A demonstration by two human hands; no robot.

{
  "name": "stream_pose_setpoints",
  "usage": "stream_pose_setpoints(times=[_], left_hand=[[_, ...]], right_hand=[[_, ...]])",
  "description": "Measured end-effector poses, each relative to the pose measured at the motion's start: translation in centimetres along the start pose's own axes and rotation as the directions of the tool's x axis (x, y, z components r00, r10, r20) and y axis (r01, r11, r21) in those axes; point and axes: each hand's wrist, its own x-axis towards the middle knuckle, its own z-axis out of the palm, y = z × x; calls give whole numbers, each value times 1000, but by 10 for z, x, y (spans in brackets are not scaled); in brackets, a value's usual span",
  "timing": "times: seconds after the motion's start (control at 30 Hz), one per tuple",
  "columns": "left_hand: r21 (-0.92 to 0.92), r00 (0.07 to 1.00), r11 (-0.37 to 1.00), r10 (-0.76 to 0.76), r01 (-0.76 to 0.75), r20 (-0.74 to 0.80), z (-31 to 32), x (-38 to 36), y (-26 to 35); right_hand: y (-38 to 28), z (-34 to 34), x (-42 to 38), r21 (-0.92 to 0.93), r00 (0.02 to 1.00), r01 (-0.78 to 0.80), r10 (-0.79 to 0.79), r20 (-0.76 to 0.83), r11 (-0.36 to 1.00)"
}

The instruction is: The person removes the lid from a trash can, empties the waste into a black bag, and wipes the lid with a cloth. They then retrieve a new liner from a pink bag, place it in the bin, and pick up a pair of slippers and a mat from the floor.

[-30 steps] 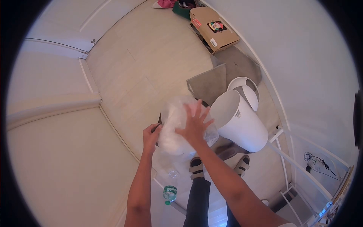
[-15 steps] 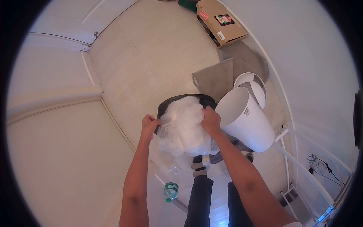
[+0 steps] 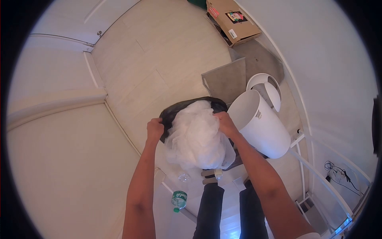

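Observation:
A black plastic bag (image 3: 170,112) stands open on the floor in front of me, with a bunched heap of sheer white material (image 3: 197,137) bulging out toward my feet. My left hand (image 3: 155,130) is closed on the bag's left rim. On the opposite side my right hand (image 3: 227,124) is closed at the bag's right rim, against the white material; its fingertips are partly hidden. Just right of that hand, a white trash bin (image 3: 268,129) leans over with its mouth facing the bag. The bin's white lid (image 3: 270,93) lies behind it.
A green-labelled plastic bottle (image 3: 179,200) and a clear plastic piece (image 3: 183,177) are near my left foot. A small pale bottle (image 3: 218,174) is by my shoe. Grey folded panels (image 3: 227,79) and a cardboard box (image 3: 234,24) lie farther back. A white metal frame (image 3: 318,181) stands right.
My left hand has moved slightly left and up, pulling the black rim wider. More of the bag's dark inside shows, and the white heap sags nearer to my feet.

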Motion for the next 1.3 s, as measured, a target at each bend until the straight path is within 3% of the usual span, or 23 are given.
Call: stream_pose_setpoints(times=[0.03, 0.1, 0.13, 0.23, 0.3, 0.37, 0.4, 0.47, 0.53, 0.6, 0.63, 0.67, 0.7, 0.73, 0.8, 0.83, 0.87, 0.9, 0.97, 1.03, 1.1, 1.23, 1.3], left_hand=[[1, 1000, 1000, 3, -3, 2, -2, -5, 9], [-387, 963, 886, 197, -256, -184, -14, -27, 42], [-386, 963, 886, 201, -257, -179, -18, -38, 50], [-547, 970, 802, 166, -238, -179, -26, -69, 62], [-772, 987, 618, 47, -151, -155, -26, -87, 65], [-823, 993, 559, 2, -100, -119, -32, -106, 75], [-868, 995, 494, -44, -51, -84, -32, -112, 76], [-860, 998, 510, -32, -30, -54, -35, -117, 67], [-694, 1000, 720, -7, 5, 0, -44, -118, 68], [-726, 999, 687, 49, -29, 6, -42, -114, 63], [-463, 981, 870, 194, -171, 1, -43, -113, 62], [-160, 943, 934, 331, -321, 43, -41, -112, 60], [-190, 985, 969, 169, -157, 46, -38, -110, 57], [-202, 984, 967, 170, -157, 51, -34, -108, 45], [-264, 994, 964, 66, -40, 90, -19, -104, 12], [-316, 998, 948, 60, -46, 35, -13, -105, 3], [-325, 998, 945, 53, -38, 36, -13, -107, 4], [-342, 999, 939, 23, -13, 25, -14, -110, 6], [-369, 1000, 929, -2, 6, 11, -15, -111, 9], [-325, 1000, 946, -12, 4, -23, -14, -112, 7], [-304, 999, 952, 21, -34, -45, -14, -113, 6], [-305, 998, 951, 46, -60, -52, -16, -114, 10], [-324, 1000, 946, 5, -8, -12, -18, -115, 15]], right_hand=[[-3, 1, 3, -37, 998, 29, -27, 55, 999], [-12, 6, 8, -182, 993, 77, -59, 100, 980], [-16, 11, 9, -321, 984, 129, -82, 156, 938], [14, 57, 13, -395, 976, 200, -148, 157, 897], [-8, 75, 8, -540, 978, 201, -134, 160, 818], [-32, 89, 14, -666, 979, 202, -124, 164, 718], [-39, 97, 22, -717, 982, 146, -10, 190, 681], [-46, 117, 33, -761, 972, 87, 113, 207, 643], [-46, 139, 42, -708, 992, -17, 100, 76, 706], [-38, 152, 51, -626, 987, -47, 135, 93, 778], [-30, 158, 55, -351, 984, -43, 100, 145, 935], [-24, 159, 56, -49, 982, -45, 53, 180, 998], [-13, 154, 50, 211, 980, 153, -176, 95, 965], [0, 145, 42, 199, 981, 146, -168, 96, 969], [-11, 90, 16, -267, 982, 183, -190, 2, 946], [-9, 64, 3, -638, 980, 181, -189, 56, 749], [-3, 37, -12, -893, 980, 169, -169, 106, 417], [4, 15, -31, -951, 975, 107, -218, 43, 291], [36, -25, -56, -961, 964, 230, 101, 247, 153], [12, -61, -92, -928, 939, 310, 88, 333, 204], [0, -97, -133, -907, 960, 279, -64, 273, 314], [-13, -164, -220, -916, 997, 78, -48, 64, 393], [-3, -188, -256, -942, 999, -27, -35, -41, 334]])
